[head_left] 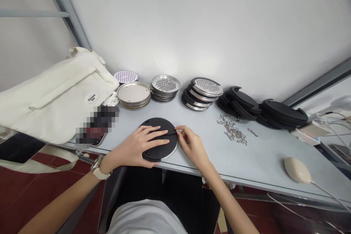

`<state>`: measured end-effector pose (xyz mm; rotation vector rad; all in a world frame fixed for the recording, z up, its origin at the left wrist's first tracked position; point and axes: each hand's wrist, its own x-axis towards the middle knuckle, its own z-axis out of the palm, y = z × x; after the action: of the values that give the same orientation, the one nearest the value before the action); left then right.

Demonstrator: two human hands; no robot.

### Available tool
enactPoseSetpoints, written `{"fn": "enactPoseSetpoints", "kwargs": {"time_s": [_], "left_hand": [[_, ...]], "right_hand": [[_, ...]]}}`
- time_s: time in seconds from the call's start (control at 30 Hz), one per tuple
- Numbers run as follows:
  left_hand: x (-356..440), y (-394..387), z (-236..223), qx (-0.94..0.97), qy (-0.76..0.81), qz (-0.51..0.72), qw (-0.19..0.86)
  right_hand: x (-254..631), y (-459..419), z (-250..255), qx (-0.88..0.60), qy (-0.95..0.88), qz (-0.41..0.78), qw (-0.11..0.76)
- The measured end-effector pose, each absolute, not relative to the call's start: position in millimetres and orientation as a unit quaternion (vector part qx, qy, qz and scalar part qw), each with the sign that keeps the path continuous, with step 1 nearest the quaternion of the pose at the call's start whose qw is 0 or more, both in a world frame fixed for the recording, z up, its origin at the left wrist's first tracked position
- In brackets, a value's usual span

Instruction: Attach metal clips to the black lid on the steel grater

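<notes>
A round black disc (161, 148) with a silvery metal rim along its lower right lies near the table's front edge. My left hand (139, 144) rests on top of it, fingers spread flat and the thumb at the near rim. At the disc's right edge, my right hand (192, 144) is closed, thumb and forefinger pinched together beside a slit in the black surface. What sits between those fingertips is too small and hidden to name. Loose metal clips (233, 129) lie in a heap to the right of my right hand.
Along the wall stand plain metal discs (134, 93), grater discs (166, 85), grater discs with black holders (207, 87), and two piles of black holders (242, 100). A white bag (60, 91) leans left, near a blurred-out phone (98, 139). A corded mouse (297, 170) is at right.
</notes>
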<state>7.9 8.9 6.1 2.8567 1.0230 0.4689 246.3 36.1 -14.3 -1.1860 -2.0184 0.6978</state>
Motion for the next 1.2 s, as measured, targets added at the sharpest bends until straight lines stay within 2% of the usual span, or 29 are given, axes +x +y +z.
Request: {"fn": "enactPoseSetpoints", "kwargs": {"time_s": [0.27, 0.9, 1.2], "left_hand": [[8.0, 9.1, 5.9, 0.93, 0.333, 0.154, 0.038], [8.3, 8.7, 7.3, 0.931, 0.332, 0.147, 0.036], [8.2, 9.4, 6.9, 0.932, 0.334, 0.139, 0.033]], "right_hand": [[245.5, 35.2, -12.5, -0.439, -0.751, 0.282, 0.405], [245.3, 37.3, -12.3, -0.432, -0.781, 0.209, 0.399], [246.2, 33.8, -10.9, -0.457, -0.757, 0.267, 0.384]]}}
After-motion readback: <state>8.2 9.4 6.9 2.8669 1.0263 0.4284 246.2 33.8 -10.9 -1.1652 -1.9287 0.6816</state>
